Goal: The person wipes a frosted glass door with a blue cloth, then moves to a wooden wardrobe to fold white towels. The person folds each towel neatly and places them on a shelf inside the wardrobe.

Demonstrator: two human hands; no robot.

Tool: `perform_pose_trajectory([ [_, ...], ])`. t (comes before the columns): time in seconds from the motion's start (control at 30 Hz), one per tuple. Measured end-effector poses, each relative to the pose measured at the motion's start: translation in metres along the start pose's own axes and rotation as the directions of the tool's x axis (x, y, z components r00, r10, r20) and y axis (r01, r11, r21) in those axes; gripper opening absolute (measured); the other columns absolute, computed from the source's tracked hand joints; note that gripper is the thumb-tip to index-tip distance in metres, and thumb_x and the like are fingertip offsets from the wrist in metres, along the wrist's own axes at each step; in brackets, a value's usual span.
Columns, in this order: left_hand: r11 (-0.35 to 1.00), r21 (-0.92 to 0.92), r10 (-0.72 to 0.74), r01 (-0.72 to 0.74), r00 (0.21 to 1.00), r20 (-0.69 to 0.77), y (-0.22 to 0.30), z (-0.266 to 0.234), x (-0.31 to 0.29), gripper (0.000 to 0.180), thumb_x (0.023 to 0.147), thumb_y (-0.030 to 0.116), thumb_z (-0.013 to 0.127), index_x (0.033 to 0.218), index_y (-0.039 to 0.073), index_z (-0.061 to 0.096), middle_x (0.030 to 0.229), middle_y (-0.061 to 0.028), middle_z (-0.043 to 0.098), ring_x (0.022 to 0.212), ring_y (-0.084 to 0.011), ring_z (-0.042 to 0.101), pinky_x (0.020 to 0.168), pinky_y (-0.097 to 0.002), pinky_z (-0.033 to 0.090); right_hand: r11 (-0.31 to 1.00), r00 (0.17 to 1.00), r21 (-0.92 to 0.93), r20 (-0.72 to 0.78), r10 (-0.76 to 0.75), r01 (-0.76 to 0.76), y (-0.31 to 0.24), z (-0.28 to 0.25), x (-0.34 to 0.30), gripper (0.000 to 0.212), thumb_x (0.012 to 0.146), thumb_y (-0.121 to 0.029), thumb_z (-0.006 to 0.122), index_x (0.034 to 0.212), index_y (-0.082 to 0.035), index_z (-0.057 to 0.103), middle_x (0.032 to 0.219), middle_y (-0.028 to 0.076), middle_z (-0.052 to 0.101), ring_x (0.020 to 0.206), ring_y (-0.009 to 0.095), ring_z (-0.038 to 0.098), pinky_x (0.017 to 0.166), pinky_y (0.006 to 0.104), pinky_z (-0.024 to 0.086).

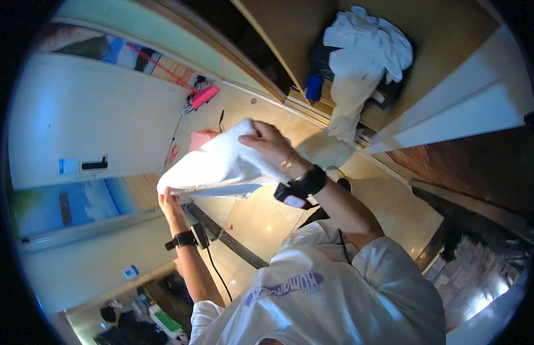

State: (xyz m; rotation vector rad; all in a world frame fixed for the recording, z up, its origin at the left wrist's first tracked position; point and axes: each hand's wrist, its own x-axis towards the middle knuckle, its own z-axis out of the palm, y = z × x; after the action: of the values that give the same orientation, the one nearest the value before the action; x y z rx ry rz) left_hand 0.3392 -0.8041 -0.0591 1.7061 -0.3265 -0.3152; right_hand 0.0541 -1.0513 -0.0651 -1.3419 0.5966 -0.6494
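A white towel-like cloth (212, 164) is stretched in the air in front of me. My left hand (171, 204) grips its near left corner, with the fingers partly hidden by the cloth. My right hand (270, 144) is closed on the far right edge, thumb on top of the fabric. Between the two hands the cloth slopes, and a loose fold hangs beneath it. Each of my wrists wears a black strap with a small device; a cable runs from the left one.
An open wooden cabinet (451, 34) at the far right holds a heap of white cloth (367, 49) on a dark box. A pink broom (205, 98) leans near a white door (100, 109) on the left. Beyond my cloth lies a pinkish object (202, 138) on the tiled floor (267, 224).
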Motion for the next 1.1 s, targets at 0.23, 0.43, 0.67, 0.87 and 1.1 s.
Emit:
perform_pose_trajectory([
  [0.23, 0.996, -0.057, 0.067, -0.063, 0.995, 0.068, -0.003, -0.003, 0.006, 0.022, 0.083, 0.018, 0.056, 0.1, 0.004, 0.054, 0.092, -0.001, 0.058, 0.082, -0.0113, 0.051, 0.071, -0.025, 0.038, 0.932, 0.992, -0.337, 0.045, -0.121, 0.129, 0.008, -0.015, 0.004, 0.038, 0.073, -0.016, 0.063, 0.103, 0.003, 0.051, 0.091, 0.019, 0.056, 0.083, 0.032, 0.055, 0.072, 0.0346, 0.045],
  [0.43, 0.982, -0.058, 0.183, -0.178, 0.98, 0.08, -0.007, -0.011, 0.005, 0.025, 0.084, 0.016, 0.057, 0.104, 0.002, 0.054, 0.098, -0.0013, 0.056, 0.092, -0.0117, 0.05, 0.082, -0.0266, 0.036, 0.628, 0.924, -0.728, 0.019, -0.381, 0.275, -0.02, -0.019, 0.005, 0.03, 0.067, -0.013, 0.069, 0.092, 0.0, 0.057, 0.092, 0.012, 0.051, 0.1, 0.032, 0.047, 0.083, 0.0387, 0.04],
  [0.67, 0.908, -0.196, 0.391, -0.371, 0.917, 0.076, 0.078, 0.025, -0.001, 0.035, 0.087, 0.023, 0.054, 0.115, 0.003, 0.047, 0.109, -0.0077, 0.053, 0.1, -0.0184, 0.049, 0.089, -0.0331, 0.037, 0.857, 0.883, -0.232, 0.026, -0.468, 0.461, -0.092, -0.046, 0.029, 0.049, 0.074, -0.027, 0.067, 0.112, -0.003, 0.047, 0.113, 0.012, 0.044, 0.112, 0.029, 0.043, 0.091, 0.0387, 0.041],
  [0.87, 0.866, 0.328, 0.29, -0.377, 0.914, 0.284, 0.118, 0.042, 0.019, 0.057, 0.081, 0.031, 0.057, 0.124, 0.0, 0.037, 0.106, -0.0086, 0.053, 0.1, -0.0176, 0.05, 0.084, -0.0309, 0.042, 0.985, 0.986, -0.115, 0.126, -0.113, 0.128, -0.095, -0.054, 0.045, 0.067, 0.069, -0.044, 0.07, 0.113, 0.001, 0.048, 0.099, 0.015, 0.057, 0.09, 0.021, 0.058, 0.071, 0.0311, 0.05],
  [1.1, 0.982, -0.082, -0.113, 0.172, 0.875, 0.471, 0.012, 0.081, -0.013, 0.043, 0.084, 0.029, 0.057, 0.11, -0.004, 0.05, 0.103, -0.0078, 0.056, 0.092, -0.0153, 0.053, 0.081, -0.0283, 0.042, 0.935, 0.936, 0.101, -0.061, 0.346, -0.339, -0.013, -0.087, 0.034, 0.058, 0.075, -0.045, 0.063, 0.108, 0.002, 0.054, 0.099, 0.011, 0.06, 0.088, 0.022, 0.056, 0.079, 0.0348, 0.044],
])
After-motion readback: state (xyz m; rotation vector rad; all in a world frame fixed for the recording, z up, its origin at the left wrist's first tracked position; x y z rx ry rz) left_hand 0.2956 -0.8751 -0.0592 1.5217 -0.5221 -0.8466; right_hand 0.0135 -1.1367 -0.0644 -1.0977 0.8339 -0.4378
